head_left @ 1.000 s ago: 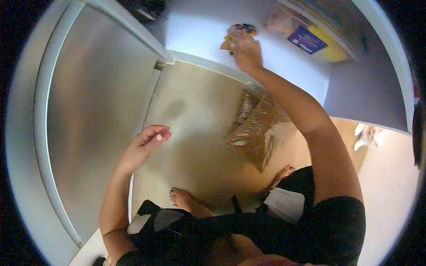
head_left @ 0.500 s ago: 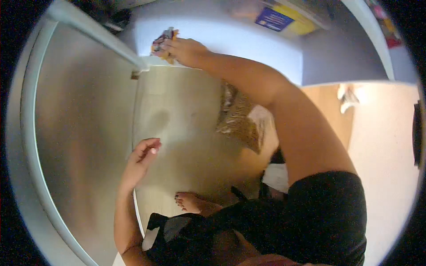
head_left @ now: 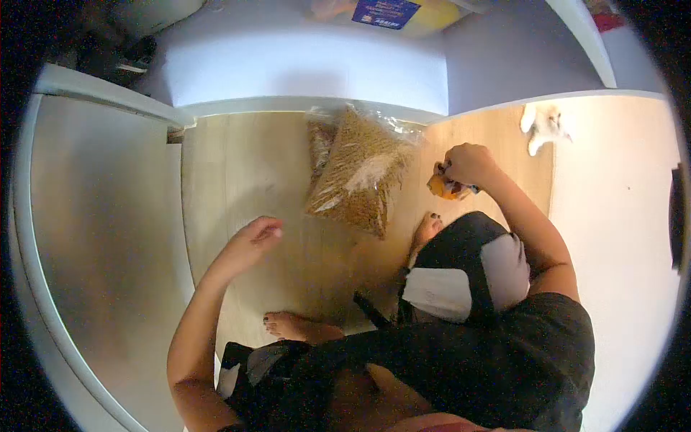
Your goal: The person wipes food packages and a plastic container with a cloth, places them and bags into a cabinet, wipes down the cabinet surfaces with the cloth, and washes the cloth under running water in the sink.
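Note:
My right hand is closed round a crumpled cloth with orange, dark and pale patches, held above the floor beside my right foot. Over the floor at the left, my left hand hangs with its fingers loosely bent and nothing visible in them. Between the hands, two clear plastic bags of brown pellets lie on the floor, one partly over the other. Neither hand touches them.
A pale shelf compartment stands ahead, with a blue-labelled package at its top. To the left is a frosted panel in a white frame. A white cat is on the floor at the right.
My right hand has drawn the cloth from the compartment's lower left edge back and right, near my right foot. My left hand has shifted slightly right. The pellet bags are now fully uncovered.

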`<state>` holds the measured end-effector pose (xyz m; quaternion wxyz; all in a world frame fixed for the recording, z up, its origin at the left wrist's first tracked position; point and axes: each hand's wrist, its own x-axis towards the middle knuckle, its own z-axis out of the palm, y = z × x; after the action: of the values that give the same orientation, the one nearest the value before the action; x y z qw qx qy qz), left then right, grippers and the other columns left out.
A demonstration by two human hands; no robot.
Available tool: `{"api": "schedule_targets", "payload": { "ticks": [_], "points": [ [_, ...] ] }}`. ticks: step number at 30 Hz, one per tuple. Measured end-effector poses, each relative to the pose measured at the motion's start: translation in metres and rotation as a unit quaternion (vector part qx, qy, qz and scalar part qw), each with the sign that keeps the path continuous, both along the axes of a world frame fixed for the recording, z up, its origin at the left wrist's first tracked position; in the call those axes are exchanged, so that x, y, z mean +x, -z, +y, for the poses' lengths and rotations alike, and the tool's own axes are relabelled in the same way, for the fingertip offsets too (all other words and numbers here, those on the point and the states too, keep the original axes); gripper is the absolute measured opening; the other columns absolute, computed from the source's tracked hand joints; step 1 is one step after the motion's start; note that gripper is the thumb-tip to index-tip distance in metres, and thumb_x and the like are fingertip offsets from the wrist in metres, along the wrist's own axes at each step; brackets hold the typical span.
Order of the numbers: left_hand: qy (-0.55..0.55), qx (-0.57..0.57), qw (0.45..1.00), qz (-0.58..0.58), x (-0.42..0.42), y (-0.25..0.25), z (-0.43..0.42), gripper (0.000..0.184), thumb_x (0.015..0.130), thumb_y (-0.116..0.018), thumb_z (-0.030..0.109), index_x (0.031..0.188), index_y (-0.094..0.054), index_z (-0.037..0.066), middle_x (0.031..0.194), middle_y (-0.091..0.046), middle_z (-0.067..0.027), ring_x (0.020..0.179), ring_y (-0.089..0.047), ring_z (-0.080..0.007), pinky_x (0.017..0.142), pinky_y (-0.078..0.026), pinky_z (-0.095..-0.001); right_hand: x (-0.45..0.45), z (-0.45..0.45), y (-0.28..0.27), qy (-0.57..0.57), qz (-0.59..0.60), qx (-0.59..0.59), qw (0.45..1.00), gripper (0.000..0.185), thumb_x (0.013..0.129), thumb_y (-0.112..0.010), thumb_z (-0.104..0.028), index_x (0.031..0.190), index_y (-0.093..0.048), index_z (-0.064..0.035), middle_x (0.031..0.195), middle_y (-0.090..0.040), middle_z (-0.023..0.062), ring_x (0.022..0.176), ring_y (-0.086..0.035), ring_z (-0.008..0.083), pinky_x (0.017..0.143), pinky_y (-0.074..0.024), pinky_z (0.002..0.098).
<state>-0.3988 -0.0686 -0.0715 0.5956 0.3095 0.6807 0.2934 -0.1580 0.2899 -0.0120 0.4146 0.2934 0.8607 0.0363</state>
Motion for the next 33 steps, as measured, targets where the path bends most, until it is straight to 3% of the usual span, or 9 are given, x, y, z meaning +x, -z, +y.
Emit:
{"api": "schedule_targets", "payload": {
  "ticks": [3, 7, 9, 12, 14, 16, 18, 25, 33],
  "points": [
    [-0.024, -0.009, 1.0, 0.002, 0.024, 0.019, 0.028, 0.045, 0.087, -0.056, 0.032, 0.118, -0.047, 0.001, 0.113, -0.053, -0.0121, 0.101, -0.054, -0.02, 0.087, -0.043, -0.0314, -0.018, 0.009, -0.016, -0.063, 0.162, 0.076, 0.982, 0.024, 0.071, -0.058, -0.028, 0.086, -0.062, -0.011, 0.085, -0.062, 0.0099, 0.08, -0.061, 0.0272, 0.066, -0.0497, 0.0395],
    [-0.112, 0.025, 0.991, 0.065, 0.04, 0.008, 0.075, 0.054, 0.084, -0.058, 0.037, 0.12, -0.044, -0.001, 0.113, -0.051, -0.0157, 0.097, -0.055, -0.0226, 0.083, -0.045, -0.0316, -0.056, 0.021, -0.042, -0.078, 0.15, 0.165, 0.972, 0.033, 0.062, -0.068, -0.015, 0.094, -0.06, -0.0127, 0.099, -0.057, 0.0066, 0.093, -0.056, 0.0255, 0.073, -0.0481, 0.0363],
    [-0.116, 0.042, 0.99, 0.076, 0.04, 0.014, 0.093, 0.059, 0.082, -0.059, 0.041, 0.121, -0.044, -0.001, 0.109, -0.052, -0.0169, 0.094, -0.055, -0.0239, 0.081, -0.045, -0.0323, -0.043, 0.041, -0.024, -0.275, 0.426, 0.307, 0.805, 0.042, 0.065, -0.068, -0.017, 0.105, -0.057, -0.0121, 0.113, -0.051, 0.0104, 0.102, -0.05, 0.0267, 0.082, -0.0441, 0.0368],
    [-0.108, -0.021, 0.993, 0.043, 0.04, 0.035, 0.117, 0.069, 0.077, -0.063, 0.046, 0.12, -0.044, -0.004, 0.111, -0.053, -0.0187, 0.097, -0.055, -0.0249, 0.082, -0.044, -0.0329, -0.027, 0.014, 0.003, -0.1, 0.35, 0.107, 0.925, 0.041, 0.075, -0.063, -0.026, 0.111, -0.054, -0.0095, 0.123, -0.046, 0.014, 0.106, -0.047, 0.0308, 0.084, -0.0421, 0.0376],
    [-0.117, -0.026, 0.993, -0.013, 0.036, 0.045, 0.127, 0.073, 0.074, -0.065, 0.048, 0.119, -0.045, -0.005, 0.112, -0.053, -0.0198, 0.099, -0.054, -0.0255, 0.083, -0.044, -0.0336, -0.01, -0.01, 0.029, 0.196, 0.273, -0.094, 0.937, 0.045, 0.081, -0.06, -0.039, 0.111, -0.053, -0.0056, 0.112, -0.053, 0.0135, 0.096, -0.053, 0.0289, 0.08, -0.0441, 0.0362],
    [-0.133, -0.035, 0.988, -0.065, 0.04, 0.042, 0.132, 0.077, 0.071, -0.067, 0.05, 0.118, -0.046, -0.007, 0.113, -0.053, -0.0209, 0.101, -0.054, -0.0262, 0.085, -0.043, -0.0344, 0.024, -0.018, 0.075, 0.302, 0.238, -0.375, 0.844, 0.057, 0.081, -0.057, -0.049, 0.112, -0.05, -0.0024, 0.102, -0.057, 0.0108, 0.09, -0.055, 0.0238, 0.078, -0.0454, 0.0344],
    [-0.169, -0.015, 0.985, -0.035, 0.048, 0.025, 0.137, 0.08, 0.069, -0.069, 0.05, 0.117, -0.046, -0.009, 0.116, -0.052, -0.0222, 0.104, -0.053, -0.0273, 0.088, -0.042, -0.0346, 0.033, -0.051, 0.076, 0.501, 0.264, -0.52, 0.639, 0.075, 0.079, -0.059, -0.052, 0.128, -0.035, -0.0012, 0.12, -0.048, 0.0125, 0.108, -0.048, 0.0277, 0.089, -0.0407, 0.04],
    [-0.136, 0.047, 0.977, 0.157, 0.076, 0.043, 0.126, 0.078, 0.07, -0.071, 0.044, 0.12, -0.041, -0.008, 0.116, -0.05, -0.0186, 0.108, -0.048, -0.027, 0.093, -0.037, -0.0349, 0.026, -0.066, 0.062, 0.538, 0.388, -0.522, 0.536, 0.079, 0.078, -0.067, -0.033, 0.134, -0.02, -0.0012, 0.128, -0.039, 0.0169, 0.12, -0.037, 0.0283, 0.099, -0.0308, 0.0417],
    [-0.343, 0.199, 0.913, -0.1, 0.072, -0.039, 0.153, 0.059, 0.072, -0.073, 0.018, 0.116, -0.04, -0.003, 0.107, -0.053, -0.0141, 0.096, -0.054, -0.0198, 0.085, -0.044, -0.0316, -0.005, -0.037, 0.042, 0.401, 0.548, -0.499, 0.538, 0.097, 0.071, -0.073, -0.027, 0.135, -0.004, -0.0036, 0.13, -0.031, 0.0123, 0.123, -0.028, 0.0245, 0.104, -0.021, 0.0355]
  ]
}}
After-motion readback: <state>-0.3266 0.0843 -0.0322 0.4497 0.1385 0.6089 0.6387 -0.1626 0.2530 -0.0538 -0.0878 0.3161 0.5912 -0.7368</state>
